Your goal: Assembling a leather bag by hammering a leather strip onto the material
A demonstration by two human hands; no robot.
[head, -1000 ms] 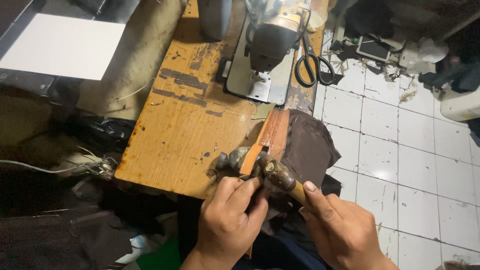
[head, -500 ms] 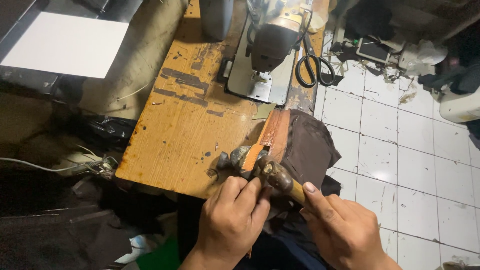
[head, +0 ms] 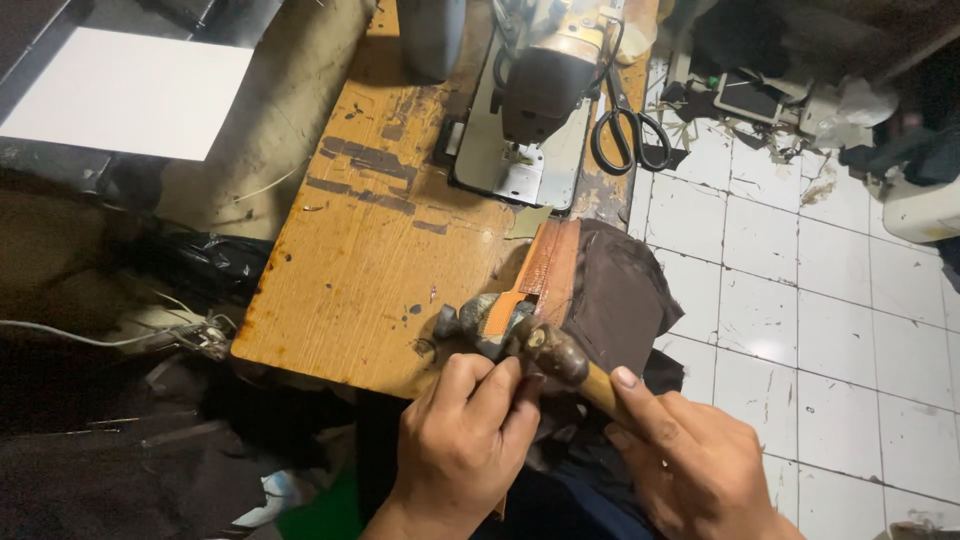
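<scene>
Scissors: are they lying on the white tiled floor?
No, the black-handled scissors lie on the wooden table, beside the sewing machine.

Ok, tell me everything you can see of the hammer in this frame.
The hammer has a dark, worn, rounded metal head and a pale wooden handle. It lies tilted, head toward the upper left, at the near edge of the wooden table. The right hand grips the handle, forefinger stretched along it. The head sits against an orange-brown leather strip laid over a grey metal block. The left hand pinches the work just beside the head. Dark brown fabric lies beneath.
</scene>
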